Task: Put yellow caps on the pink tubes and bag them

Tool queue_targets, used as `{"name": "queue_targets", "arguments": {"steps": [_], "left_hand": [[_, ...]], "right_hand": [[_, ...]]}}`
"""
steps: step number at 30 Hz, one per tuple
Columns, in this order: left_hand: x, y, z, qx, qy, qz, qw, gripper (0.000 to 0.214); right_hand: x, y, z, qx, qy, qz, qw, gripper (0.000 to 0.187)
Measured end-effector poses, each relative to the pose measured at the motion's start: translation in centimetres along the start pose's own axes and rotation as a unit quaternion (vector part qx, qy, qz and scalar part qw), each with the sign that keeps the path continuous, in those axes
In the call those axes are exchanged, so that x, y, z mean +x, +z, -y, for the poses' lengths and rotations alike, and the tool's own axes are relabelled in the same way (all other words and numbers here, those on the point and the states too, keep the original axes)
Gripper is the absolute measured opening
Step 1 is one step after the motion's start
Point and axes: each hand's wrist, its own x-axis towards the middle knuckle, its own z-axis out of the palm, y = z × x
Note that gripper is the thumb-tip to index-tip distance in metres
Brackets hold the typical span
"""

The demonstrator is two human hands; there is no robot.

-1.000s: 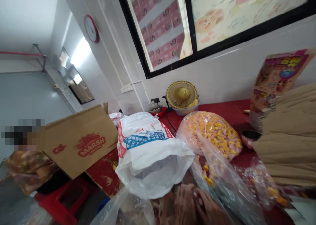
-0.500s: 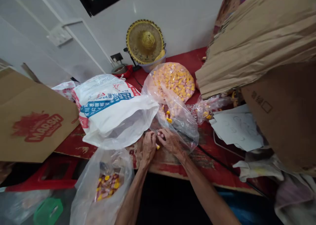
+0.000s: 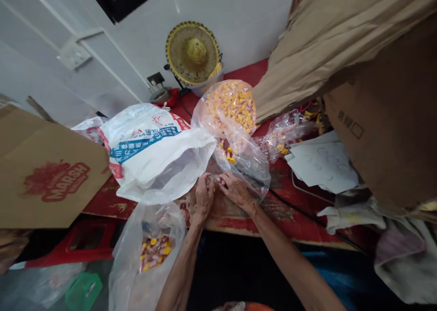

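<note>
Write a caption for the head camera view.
Left hand and right hand work at a clear plastic bag of yellow-and-pink sweets on a red tabletop.

The clear plastic bag is thin and glossy. Left of this bag, the white plastic sack has a soft shine, and farther left the cardboard flap is matt. Behind this bag, the woven straw hat looks rough. Below this bag, the red desk shows worn, scratched paint
</note>
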Motion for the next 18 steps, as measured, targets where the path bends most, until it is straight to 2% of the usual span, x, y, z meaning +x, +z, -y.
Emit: {"name": "queue_targets", "arguments": {"steps": [4,8,10,14,16,18], "left_hand": [[-0.1,-1.0,-1.0,-0.002,-0.007,0.036,0.999,0.035],[0.5,-1.4,-2.4,-0.012,0.018,0.092,0.996,0.03],[0.9,-1.4,-2.6,-0.017,-0.006,0.083,0.996,0.029],[0.9,-1.2,-2.2,-0.023,-0.049,-0.004,0.999,0.033],[0.7,-1.0,-1.9,0.002,-0.032,0.001,0.999,0.03],[0.6,-0.9,-1.7,0.019,-0.021,0.035,0.999,0.026]], "right_hand": [[0.1,-0.3,0.2,0.006,0.002,0.007,1.0,0.014],[0.1,-0.1,-0.3,0.041,0.012,0.017,0.999,0.018],[0.2,0.3,-0.7,0.094,0.011,-0.001,0.995,0.023],[0.5,1.2,-1.4,0.175,0.011,-0.044,0.984,0.038],[0.5,1.5,-1.4,0.158,0.021,-0.041,0.986,0.038],[0.4,1.5,-1.3,0.128,0.031,-0.033,0.991,0.039]]}}
